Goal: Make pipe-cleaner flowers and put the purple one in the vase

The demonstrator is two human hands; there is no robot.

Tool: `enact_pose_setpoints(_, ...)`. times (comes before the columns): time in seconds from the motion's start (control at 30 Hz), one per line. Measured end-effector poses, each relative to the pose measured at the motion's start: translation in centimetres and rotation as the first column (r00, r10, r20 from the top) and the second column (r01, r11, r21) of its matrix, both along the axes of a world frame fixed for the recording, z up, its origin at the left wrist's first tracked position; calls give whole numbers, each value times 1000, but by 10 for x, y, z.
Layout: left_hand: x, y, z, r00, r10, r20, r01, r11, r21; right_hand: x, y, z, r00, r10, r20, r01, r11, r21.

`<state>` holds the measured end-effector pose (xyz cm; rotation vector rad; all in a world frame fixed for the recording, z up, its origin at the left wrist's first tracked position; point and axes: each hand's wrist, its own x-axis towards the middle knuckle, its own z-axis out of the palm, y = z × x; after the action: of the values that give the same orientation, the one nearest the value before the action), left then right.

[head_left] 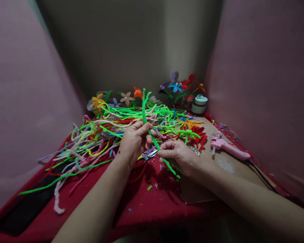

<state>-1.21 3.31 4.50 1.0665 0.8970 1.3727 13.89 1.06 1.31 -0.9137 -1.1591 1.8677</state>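
Observation:
Several green pipe cleaners (144, 109) are bunched together, running from upper left to lower right between my hands. My left hand (136, 139) pinches the bunch near its middle, with two split tips rising above the fingers. Lower down, my right hand (176, 153) is closed on the same bunch, whose loose ends stick out below it. Scissors (150, 155) lie on the red cloth behind and between the hands, partly hidden. A green flower shape (188, 134) rests just beyond my right hand.
A large pile of coloured pipe cleaners (91, 135) spreads across the red cloth (142, 209). On the right, a pink glue gun (229, 147) lies on a brown board (207, 189). Finished flowers (176, 87) and a pale jar (199, 104) stand at the back.

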Motion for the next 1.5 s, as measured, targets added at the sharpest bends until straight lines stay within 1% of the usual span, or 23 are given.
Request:
enact_pose_setpoints(0.13,-4,2,2,998,53,21,-54,998,42,2,-6,-1,1000,24,13,-24,999,-26)
enact_pose_setpoints(0.23,-5,1,3,1000,27,-4,-27,999,44,4,-12,-5,999,39,7,-39,998,-42)
enact_pose_setpoints(0.33,-5,1,3,1000,-19,-9,19,999,29,8,-17,-12,1000,23,13,-23,998,-59)
enact_pose_setpoints(0.43,-5,0,2,1000,-20,2,20,999,43,10,-20,-15,1000,-10,22,10,1000,-10)
enact_pose_setpoints(0.53,-3,0,2,1000,0,28,-2,998,60,11,-24,-15,998,-47,44,46,999,26)
enact_pose_setpoints(0.67,2,-3,2,996,-44,72,42,998,37,12,-32,-11,998,-54,37,54,999,3)
enact_pose_setpoints(0.77,5,-6,5,996,-63,69,62,998,22,17,-40,-8,999,-47,10,47,999,-27)
enact_pose_setpoints(0.83,6,-9,7,997,-67,40,66,997,34,23,-44,-5,1000,-17,20,18,999,-35)
enact_pose_setpoints(0.87,7,-10,7,997,-71,25,70,997,45,26,-45,-3,999,22,43,-21,1000,-23)
enact_pose_setpoints(0.93,10,-12,6,995,-100,8,99,993,60,31,-44,5,986,128,106,-132,991,31)
enact_pose_setpoints(1.0,12,-13,3,989,-151,3,150,987,57,32,-40,15,968,192,161,-211,971,112)
enact_pose_setpoints(1.07,15,-14,0,981,-196,-2,196,980,46,29,-32,24,968,168,185,-206,957,203)
enact_pose_setpoints(1.13,17,-16,-2,977,-213,-3,213,977,29,21,-22,29,969,157,193,-203,946,254)
enact_pose_setpoints(1.2,17,-16,-1,979,-204,9,203,979,9,13,-13,30,968,148,203,-195,951,239)
enact_pose_setpoints(1.3,13,-13,3,988,-136,75,138,990,-22,3,-6,24,957,100,272,-161,963,215)
enact_pose_setpoints(1.4,7,-7,5,990,-46,134,54,997,-52,-1,-10,12,947,20,320,-107,961,257)
enact_pose_setpoints(1.5,4,-2,3,989,3,148,4,999,-49,2,-20,1,930,-13,368,-117,937,329)
